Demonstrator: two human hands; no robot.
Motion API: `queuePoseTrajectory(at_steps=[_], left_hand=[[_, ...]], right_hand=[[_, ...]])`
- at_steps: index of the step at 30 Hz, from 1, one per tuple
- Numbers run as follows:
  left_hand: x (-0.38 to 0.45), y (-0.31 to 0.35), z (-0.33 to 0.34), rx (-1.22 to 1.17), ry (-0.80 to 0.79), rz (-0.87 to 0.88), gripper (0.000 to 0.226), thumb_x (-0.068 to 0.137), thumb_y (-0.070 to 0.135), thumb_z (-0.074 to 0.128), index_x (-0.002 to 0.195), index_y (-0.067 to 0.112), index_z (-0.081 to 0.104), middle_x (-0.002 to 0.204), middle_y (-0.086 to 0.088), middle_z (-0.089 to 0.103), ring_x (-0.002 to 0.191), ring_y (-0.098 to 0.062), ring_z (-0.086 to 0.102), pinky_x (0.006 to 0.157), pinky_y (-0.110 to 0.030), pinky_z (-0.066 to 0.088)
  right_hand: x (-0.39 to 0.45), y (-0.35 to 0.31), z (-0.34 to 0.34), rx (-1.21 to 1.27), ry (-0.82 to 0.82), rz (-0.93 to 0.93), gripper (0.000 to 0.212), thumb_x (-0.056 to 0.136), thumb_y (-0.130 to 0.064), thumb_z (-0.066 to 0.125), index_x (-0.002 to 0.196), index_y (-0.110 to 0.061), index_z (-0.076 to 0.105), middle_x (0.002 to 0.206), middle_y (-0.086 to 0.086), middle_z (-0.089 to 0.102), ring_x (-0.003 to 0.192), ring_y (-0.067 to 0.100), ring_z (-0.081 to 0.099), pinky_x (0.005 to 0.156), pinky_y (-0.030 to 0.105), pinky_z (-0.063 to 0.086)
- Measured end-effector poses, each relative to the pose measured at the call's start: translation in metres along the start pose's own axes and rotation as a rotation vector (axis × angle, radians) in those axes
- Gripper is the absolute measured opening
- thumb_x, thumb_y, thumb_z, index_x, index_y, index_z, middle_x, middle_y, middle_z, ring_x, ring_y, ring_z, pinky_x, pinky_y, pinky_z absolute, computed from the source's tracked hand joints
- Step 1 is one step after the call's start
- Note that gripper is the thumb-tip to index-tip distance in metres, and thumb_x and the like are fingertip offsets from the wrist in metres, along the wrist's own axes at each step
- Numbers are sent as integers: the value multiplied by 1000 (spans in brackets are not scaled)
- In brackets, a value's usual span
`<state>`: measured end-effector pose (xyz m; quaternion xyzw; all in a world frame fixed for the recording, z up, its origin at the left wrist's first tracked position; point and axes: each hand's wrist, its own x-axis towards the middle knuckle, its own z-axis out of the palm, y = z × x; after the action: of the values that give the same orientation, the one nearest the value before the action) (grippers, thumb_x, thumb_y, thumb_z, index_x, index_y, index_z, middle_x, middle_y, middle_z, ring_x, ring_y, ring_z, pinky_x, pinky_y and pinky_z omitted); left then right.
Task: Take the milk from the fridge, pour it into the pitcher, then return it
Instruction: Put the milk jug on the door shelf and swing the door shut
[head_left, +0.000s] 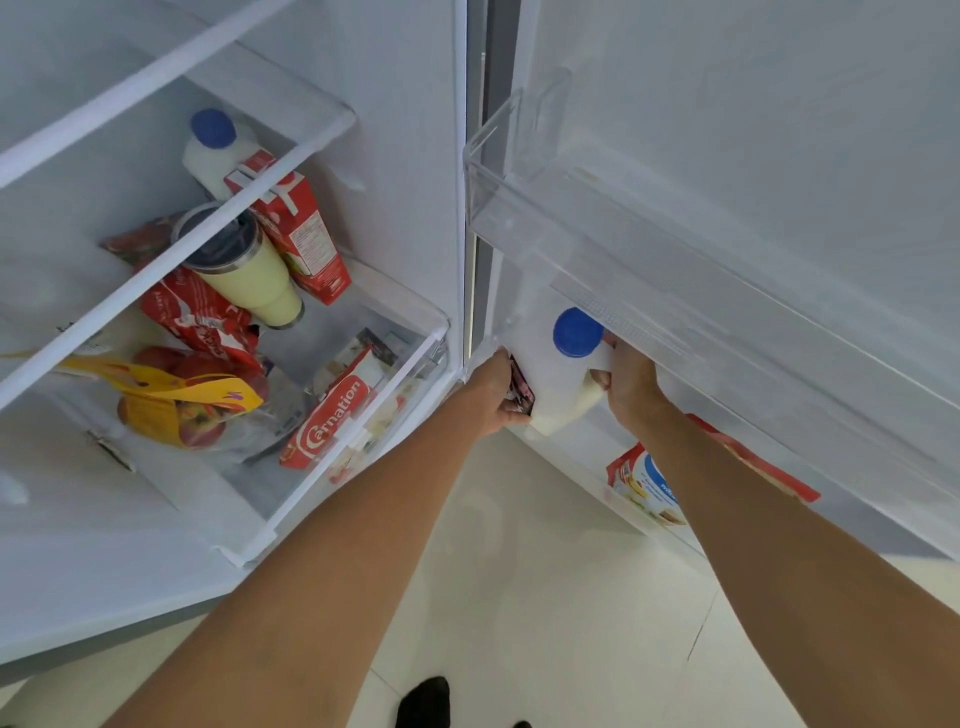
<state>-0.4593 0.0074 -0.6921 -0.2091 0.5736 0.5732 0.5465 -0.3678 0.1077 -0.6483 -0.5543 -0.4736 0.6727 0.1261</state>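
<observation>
The right hand (631, 384) has its fingers curled around the handle side of the blue-capped milk jug (563, 387), and the left hand (491, 397) is clamped on its other flank, over a dark label. The jug stands in the lower door bin (587, 457), at the hinge-side end, under the clear upper door shelf (649, 270). A 2nd blue-capped milk bottle (215, 156) sits on the fridge's inner shelf beside a red carton (298, 234).

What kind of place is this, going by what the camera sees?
Most likely a home kitchen, at an open fridge. The shelves hold a milk bottle, a red carton and a tumbler; both hands, left hand and right hand, grip a second milk bottle in the door rack over a tiled floor.
</observation>
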Motion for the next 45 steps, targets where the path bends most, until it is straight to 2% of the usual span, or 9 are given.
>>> queuePoseTrajectory(at_steps=[4, 10, 15, 21, 25, 30, 35, 40, 45], left_hand=[[-5, -2, -1, -17, -19, -9, 48, 101, 37, 41, 136, 5, 40, 110, -13, 49, 122, -34, 52, 103, -52, 44], [-17, -8, -4, 104, 15, 33, 51, 99, 45, 40, 135, 9, 45, 124, -11, 55, 107, -22, 54, 101, -45, 45], [-41, -11, -8, 275, 25, 77, 53, 97, 50, 40, 135, 13, 47, 128, -3, 56, 112, -16, 54, 98, -38, 42], [-96, -7, -2, 520, 68, 135, 28, 99, 28, 41, 121, 15, 54, 117, -1, 56, 102, -14, 51, 77, -28, 44], [-139, -12, -10, 838, 185, 212, 32, 103, 20, 32, 75, 13, 46, 79, 0, 45, 70, -7, 43, 61, -15, 35], [-211, -22, -32, 1146, 202, 263, 48, 101, 34, 32, 142, 8, 40, 146, -11, 41, 133, -27, 41, 106, -33, 34], [-281, -21, -42, 1365, 383, 338, 54, 97, 37, 33, 138, 3, 43, 145, -18, 42, 132, -35, 40, 109, -48, 37], [-354, -23, -44, 1591, 522, 396, 61, 101, 37, 24, 152, 5, 13, 161, -13, 4, 149, -29, 2, 119, -49, 11], [-430, -27, -35, 1626, 594, 425, 64, 102, 38, 25, 153, 6, 6, 161, -11, -2, 149, -28, 0, 119, -48, 7]], right_hand=[[3, 4, -3, -117, 20, -45, 36, 96, -1, 42, 64, -16, 46, 69, 2, 42, 66, 15, 38, 84, 36, 35], [-3, 3, 4, -182, 22, 8, 14, 97, -25, 44, 103, -13, 41, 96, 3, 49, 86, 16, 48, 98, 32, 42], [-21, -1, 7, -387, 40, -197, 21, 101, -11, 38, 82, -16, 46, 70, 1, 41, 61, 9, 39, 53, 8, 40], [-65, -14, -5, -750, -20, -229, 35, 102, -13, 28, 127, 1, 48, 117, 19, 57, 111, 32, 52, 89, 33, 38], [-103, -25, -18, -913, -61, -225, 41, 101, -17, 32, 136, 2, 43, 135, 23, 52, 124, 38, 48, 99, 39, 36], [-156, -24, -37, -1111, -171, -393, 48, 102, -27, 31, 146, -7, 34, 150, 12, 40, 136, 30, 39, 112, 42, 30], [-213, -39, -51, -1414, -249, -503, 50, 102, -35, 25, 144, -8, 34, 148, 15, 38, 134, 32, 37, 109, 44, 32], [-268, -59, -61, -1456, -272, -607, 52, 101, -38, 24, 143, -9, 33, 145, 14, 41, 134, 31, 35, 107, 45, 31], [-330, -87, -82, -1444, -209, -717, 56, 101, -41, 23, 146, -9, 29, 149, 13, 37, 137, 31, 33, 109, 44, 30]])
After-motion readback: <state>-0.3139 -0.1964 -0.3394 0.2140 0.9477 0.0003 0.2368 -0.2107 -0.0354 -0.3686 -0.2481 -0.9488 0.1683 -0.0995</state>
